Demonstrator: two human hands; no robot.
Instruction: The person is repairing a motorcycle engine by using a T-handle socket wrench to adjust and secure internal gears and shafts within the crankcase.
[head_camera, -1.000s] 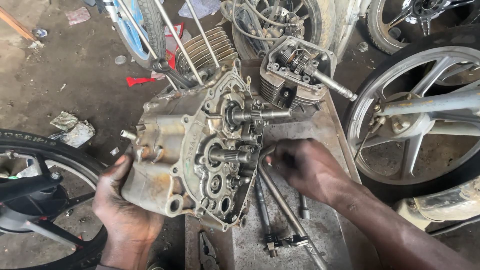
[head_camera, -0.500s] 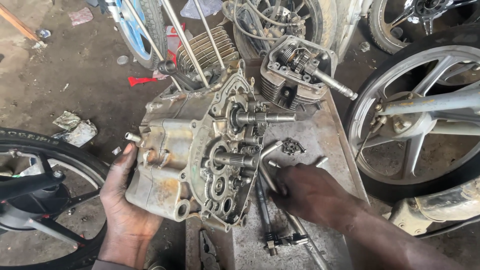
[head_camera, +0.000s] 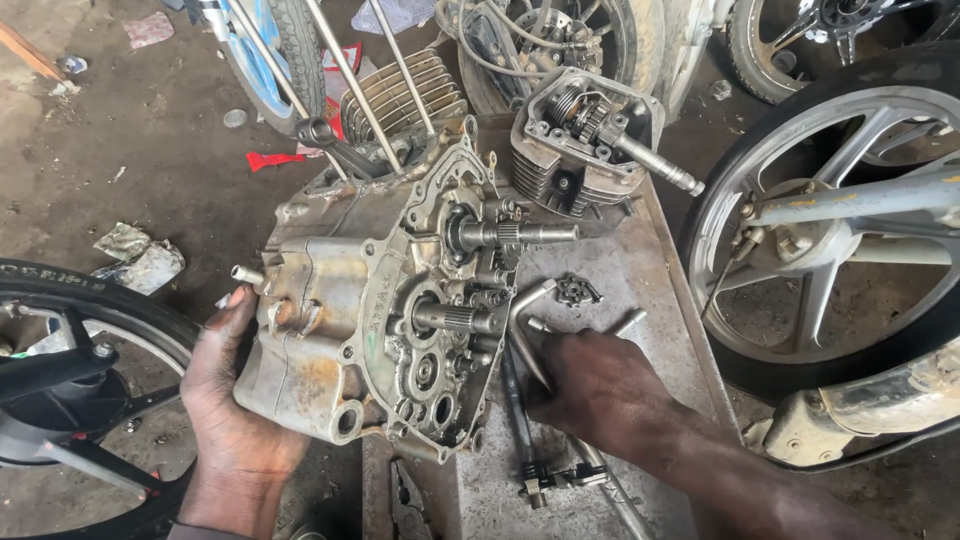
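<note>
My left hand (head_camera: 235, 400) stays braced on the grimy aluminium engine crankcase (head_camera: 380, 320) at the metal table (head_camera: 640, 300) near edge; right hand (head_camera: 600, 385) has dropped from the gears, fingers closing on a bent steel rod (head_camera: 528, 315)

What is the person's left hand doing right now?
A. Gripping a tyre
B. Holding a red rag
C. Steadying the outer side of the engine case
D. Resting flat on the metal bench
C: the left hand is pressed against the outer wall of the engine case, while the right hand is over on the metal bench among the loose rods.
</note>
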